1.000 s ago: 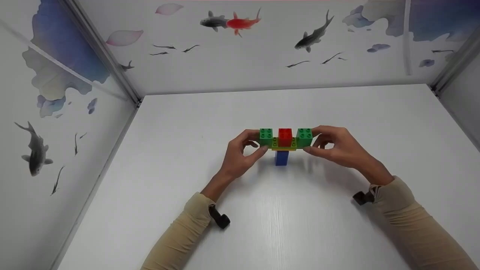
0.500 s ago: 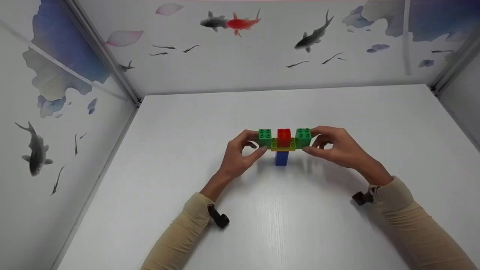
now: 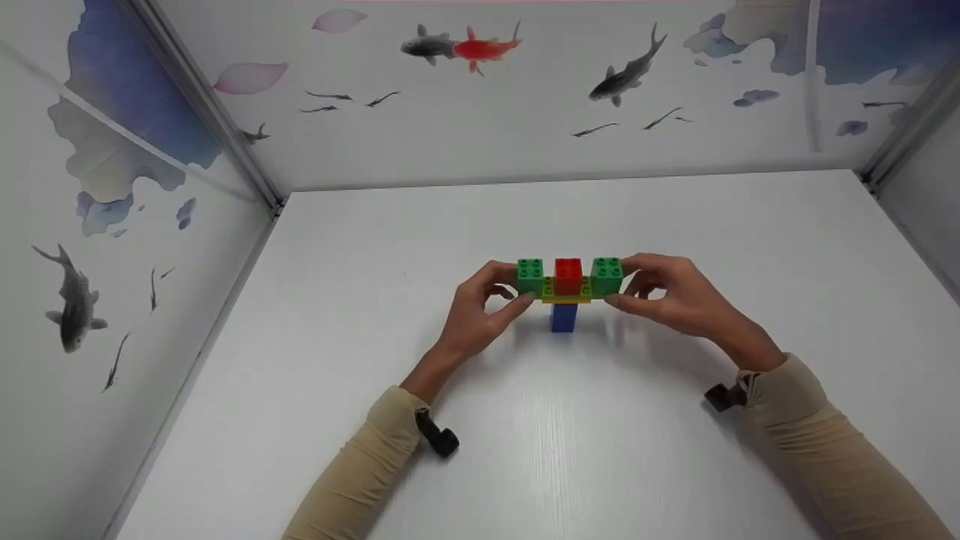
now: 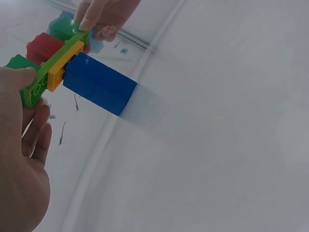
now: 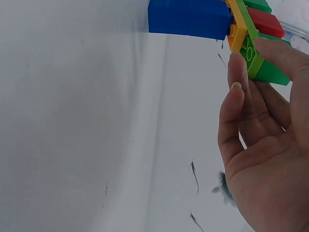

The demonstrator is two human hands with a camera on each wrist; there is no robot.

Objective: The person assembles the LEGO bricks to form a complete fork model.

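Observation:
Two stacked blue building blocks (image 4: 99, 84) stand upright on the table. Over them is a yellow piece (image 4: 54, 79), with a narrow gap and some blue studs showing in the left wrist view. A long light green plate (image 4: 39, 83) lies across the yellow piece. It carries a red block (image 3: 568, 277) in the middle, a left green block (image 3: 529, 279) and a right green block (image 3: 607, 277) at its ends. My left hand (image 3: 478, 311) pinches the left end between thumb and fingers. My right hand (image 3: 682, 296) pinches the right end likewise.
The white tabletop (image 3: 510, 450) runs back to a white wall (image 3: 480, 142) painted with fish and petals. Another painted wall (image 3: 45, 225) borders it on the left. Each sleeved wrist has a dark device (image 3: 442, 439) strapped on.
Both hands and the upper blocks have shifted very slightly left over the blue blocks, then held still. The same grip continues on both ends.

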